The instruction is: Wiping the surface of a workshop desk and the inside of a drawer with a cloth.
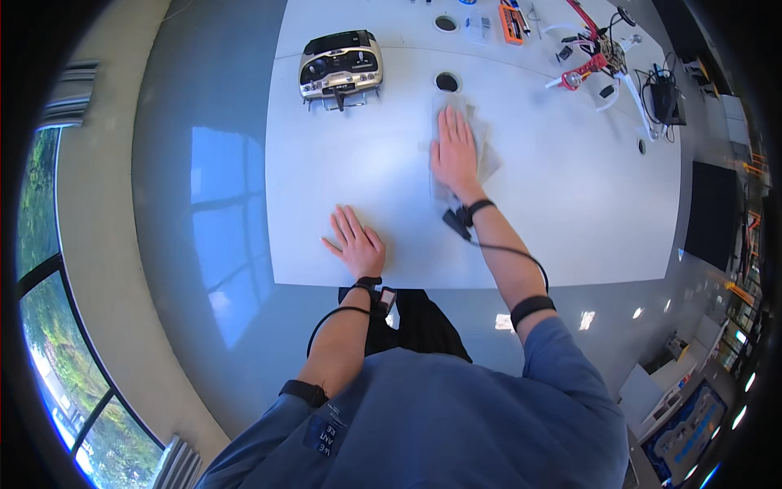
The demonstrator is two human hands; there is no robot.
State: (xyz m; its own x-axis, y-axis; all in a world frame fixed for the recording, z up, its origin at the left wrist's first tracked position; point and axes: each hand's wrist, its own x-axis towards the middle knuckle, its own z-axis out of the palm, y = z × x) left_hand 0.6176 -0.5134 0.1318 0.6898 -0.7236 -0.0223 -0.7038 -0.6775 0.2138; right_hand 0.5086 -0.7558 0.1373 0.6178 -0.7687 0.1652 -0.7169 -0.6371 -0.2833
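Note:
My right hand (pixel 456 153) lies flat, fingers stretched out, on a thin greyish sheet (pixel 489 163) on the white table. The sheet is crumpled and looks partly see-through; whether it is cloth or plastic I cannot tell. Its edges show beyond my fingertips and to the right of my hand, and my palm covers its middle. Near the table's front edge my left hand (pixel 358 246) rests on the bare tabletop (pixel 309 196), open with its fingers spread and nothing in it.
A silver and black radio controller (pixel 340 67) stands at the back left. Round holes (pixel 447 81) pierce the tabletop. At the back right sit a red and white drone frame (pixel 599 61), black cables (pixel 664 94) and an orange case (pixel 511 24).

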